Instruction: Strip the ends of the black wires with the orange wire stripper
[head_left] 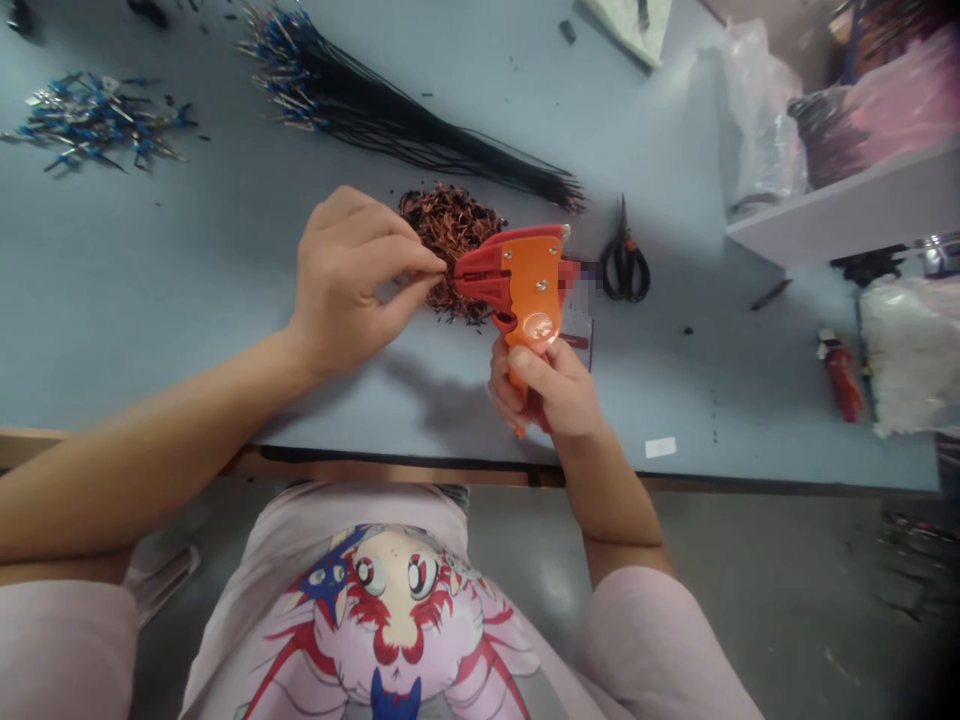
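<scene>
My right hand [555, 385] is wrapped round the grip of an orange and red wire stripper [534, 265], whose jaws point left. At the mouth of those jaws, my left hand [349, 275] pinches thumb and forefinger together; whatever is between the fingertips is too small to make out. Beneath the jaws and fingertips lies a heap of copper-coloured wire scraps [454, 215]. Beyond it stretches a bundle of black wires [405, 125], with blue and metal ends at its left and bare copper tips at its right.
A pile of blue-and-metal connector pieces [97, 120] lies far left. Black-handled snips [625, 265] rest right of the stripper. Farther right are a red-handled tool [841, 375], a white label [660, 447] and a raised white shelf [840, 205] with plastic bags [761, 120].
</scene>
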